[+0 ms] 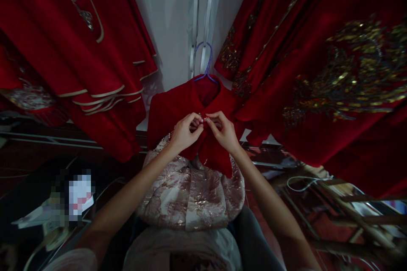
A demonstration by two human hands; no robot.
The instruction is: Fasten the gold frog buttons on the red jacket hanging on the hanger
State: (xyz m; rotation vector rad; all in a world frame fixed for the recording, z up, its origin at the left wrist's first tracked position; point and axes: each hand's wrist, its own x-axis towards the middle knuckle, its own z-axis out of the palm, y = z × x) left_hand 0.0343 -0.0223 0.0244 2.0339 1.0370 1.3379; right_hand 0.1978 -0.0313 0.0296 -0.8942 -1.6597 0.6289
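A short red jacket (173, 101) with a collar hangs on a purple hanger (208, 61) in front of me. Both my hands meet at its front opening, just below the neckline. The thumb and forefinger of my left hand (188, 130) pinch the front edge there. From the other side, my right hand (224, 130) pinches the facing edge in the same way. Small pale bead-like bits show between the fingertips, too tiny to make out exactly. Beneath the jacket spreads a pale pink brocade skirt (190, 197) with shiny thread, lying over my lap.
Red garments with pale trim (104, 67) hang at left. Red garments with gold sequin embroidery (349, 76) hang at right. A metal rail (195, 17) runs behind the hanger. At lower right stands a wooden rack (352, 220) beside a white cord (305, 180).
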